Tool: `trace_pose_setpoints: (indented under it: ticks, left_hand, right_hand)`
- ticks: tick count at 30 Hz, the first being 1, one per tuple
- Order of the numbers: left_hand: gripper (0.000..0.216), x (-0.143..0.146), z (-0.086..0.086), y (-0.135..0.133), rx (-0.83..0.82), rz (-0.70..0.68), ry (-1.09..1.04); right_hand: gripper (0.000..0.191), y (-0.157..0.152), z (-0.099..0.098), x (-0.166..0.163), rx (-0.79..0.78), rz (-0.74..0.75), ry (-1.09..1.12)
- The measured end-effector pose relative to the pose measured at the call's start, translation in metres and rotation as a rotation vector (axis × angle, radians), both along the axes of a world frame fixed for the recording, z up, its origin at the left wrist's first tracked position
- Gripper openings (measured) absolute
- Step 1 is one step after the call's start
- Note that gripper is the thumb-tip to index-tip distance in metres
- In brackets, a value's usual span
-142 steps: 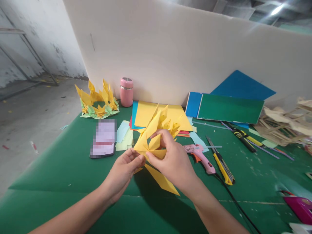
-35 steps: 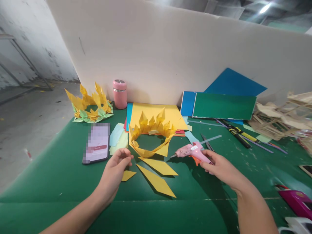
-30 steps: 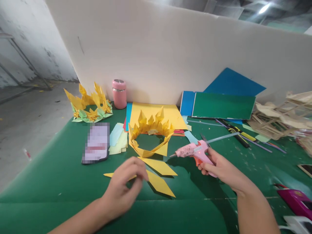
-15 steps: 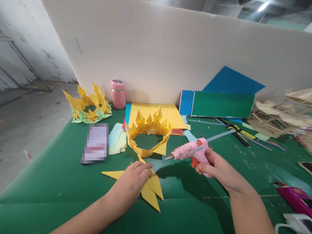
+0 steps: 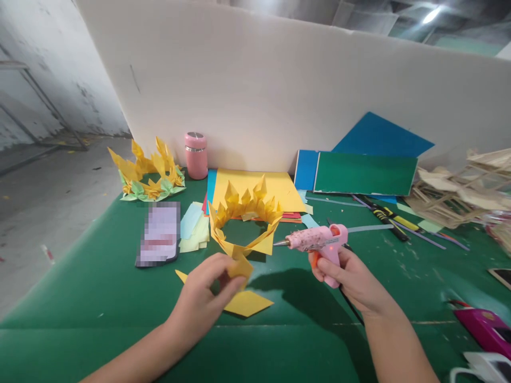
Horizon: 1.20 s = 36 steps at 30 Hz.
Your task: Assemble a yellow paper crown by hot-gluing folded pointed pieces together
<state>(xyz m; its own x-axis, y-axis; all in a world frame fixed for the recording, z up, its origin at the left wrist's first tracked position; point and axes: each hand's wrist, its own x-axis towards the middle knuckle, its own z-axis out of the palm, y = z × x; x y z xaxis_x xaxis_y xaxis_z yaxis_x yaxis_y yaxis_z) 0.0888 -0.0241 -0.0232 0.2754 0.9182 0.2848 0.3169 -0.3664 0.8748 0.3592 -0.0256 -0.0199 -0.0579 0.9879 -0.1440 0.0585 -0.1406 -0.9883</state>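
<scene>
Between the thumb and fingers of my left hand (image 5: 211, 284) is a folded yellow paper piece (image 5: 241, 270), lifted above the table. Another folded yellow paper piece (image 5: 250, 304) lies flat below it, and the tip of one more shows left of the hand. My right hand (image 5: 345, 274) grips a pink hot glue gun (image 5: 319, 242), its metal nozzle pointing left and a clear glue stick coming out of the back. Just beyond my left hand stands a yellow paper crown (image 5: 245, 247) with pointed folded peaks. The nozzle is to the right of the crown.
At the back left sit a finished-looking yellow and green paper crown (image 5: 149, 186) and a pink flask (image 5: 196, 157). A phone (image 5: 159, 234) lies left, paper sheets (image 5: 263, 186) behind the crown. Cutters (image 5: 387, 217) and a wooden stick model (image 5: 455, 191) are on the right.
My left hand has picked up one folded yellow piece from the pile and raised it off the table. The glue gun in my right hand has shifted slightly right and upward.
</scene>
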Motion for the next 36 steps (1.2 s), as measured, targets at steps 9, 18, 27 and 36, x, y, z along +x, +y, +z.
trace_pose_setpoints:
  ticks: [9, 18, 27, 36]
  left_hand:
    - [0.042, 0.005, 0.017, 0.004, -0.518, 0.197, -0.436]
    - [0.031, 0.003, 0.018, 0.002, -0.539, 0.27, -0.465]
    - [0.03, 0.004, 0.017, 0.004, -0.56, 0.304, -0.471]
    - [0.029, 0.004, 0.018, 0.004, -0.603, 0.322, -0.527]
  right_hand:
    - [0.043, -0.002, 0.002, -0.027, 0.016, 0.144, -0.045]
    - [0.048, -0.002, 0.003, -0.031, 0.093, 0.23, -0.2]
    - [0.054, -0.002, 0.001, -0.035, 0.108, 0.241, -0.22]
    - [0.055, -0.002, -0.001, -0.034, 0.095, 0.206, -0.241]
